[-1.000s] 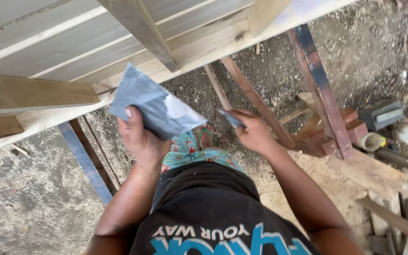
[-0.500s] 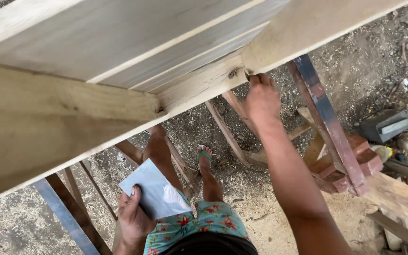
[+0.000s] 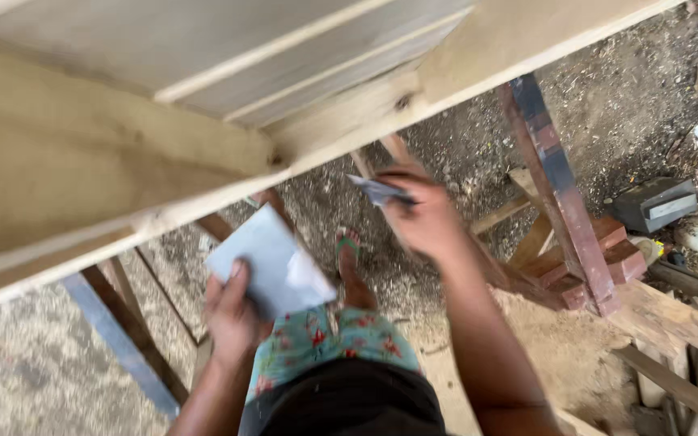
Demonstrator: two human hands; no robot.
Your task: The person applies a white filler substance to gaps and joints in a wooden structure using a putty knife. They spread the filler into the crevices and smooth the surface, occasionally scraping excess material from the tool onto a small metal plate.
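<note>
My right hand (image 3: 426, 222) pinches a small grey scrap (image 3: 377, 190) just below the wooden frame (image 3: 203, 169), my left hand (image 3: 236, 315) grips the folded grey sheet (image 3: 272, 262); rubbing looks barely begun.

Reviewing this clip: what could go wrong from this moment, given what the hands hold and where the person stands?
1. The right hand pinches a small flat piece close under the wooden frame; the view is blurred, so knuckles might scrape the rough edge.
2. The left hand holds a folded pale sheet loosely by one side; it could slip into the sawdust.
3. The foot wears an open sandal amid loose timber offcuts, a likely stubbing or splinter hazard.
</note>
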